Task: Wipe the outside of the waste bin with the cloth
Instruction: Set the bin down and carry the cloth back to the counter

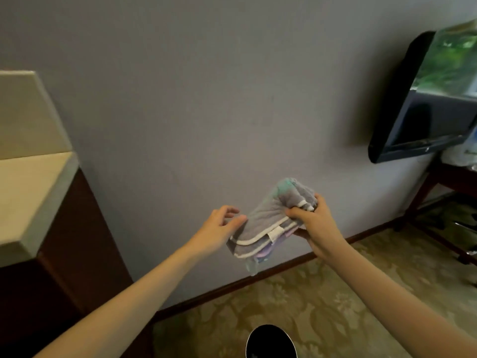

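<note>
Both arms outstretched; right hand (316, 223) clenched, left hand (219, 226) loosely curled.

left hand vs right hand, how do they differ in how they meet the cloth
The right hand grips the cloth's bunched upper end, fingers curled round it; the left hand only touches the lower edge with loose fingers. The right sits higher than the left. Both are bare.

A wall-mounted television (423, 99) hangs above a wooden table (444, 182).
</note>
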A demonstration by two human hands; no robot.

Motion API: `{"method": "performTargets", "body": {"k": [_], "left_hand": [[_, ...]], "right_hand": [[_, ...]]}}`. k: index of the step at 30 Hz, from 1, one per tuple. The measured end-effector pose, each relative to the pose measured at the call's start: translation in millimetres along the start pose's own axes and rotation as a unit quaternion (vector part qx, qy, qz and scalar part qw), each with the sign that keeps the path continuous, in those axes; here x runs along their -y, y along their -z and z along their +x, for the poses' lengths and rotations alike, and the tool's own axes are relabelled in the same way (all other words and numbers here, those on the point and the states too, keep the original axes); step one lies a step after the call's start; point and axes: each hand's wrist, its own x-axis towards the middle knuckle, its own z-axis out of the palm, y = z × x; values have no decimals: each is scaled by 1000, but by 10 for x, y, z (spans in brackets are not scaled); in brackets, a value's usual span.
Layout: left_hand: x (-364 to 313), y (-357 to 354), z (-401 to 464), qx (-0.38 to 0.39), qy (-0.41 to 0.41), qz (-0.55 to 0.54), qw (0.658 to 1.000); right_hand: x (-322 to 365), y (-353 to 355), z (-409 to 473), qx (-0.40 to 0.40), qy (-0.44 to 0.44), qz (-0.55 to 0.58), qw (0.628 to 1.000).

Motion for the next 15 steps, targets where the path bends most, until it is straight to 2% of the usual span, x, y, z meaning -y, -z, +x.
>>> {"method": "performTargets", "body": {"k": [7, 10, 15], "left_hand": [[76, 1033, -279, 26, 36, -97, 994], [161, 1654, -381, 44, 37, -136, 989], [243, 2584, -497, 25, 11, -229, 973]], "right_hand": [[274, -982, 153, 7, 14, 96, 995], [309, -1667, 201, 1, 42, 142, 989], [294, -2915, 197, 28, 86, 207, 974]]}}
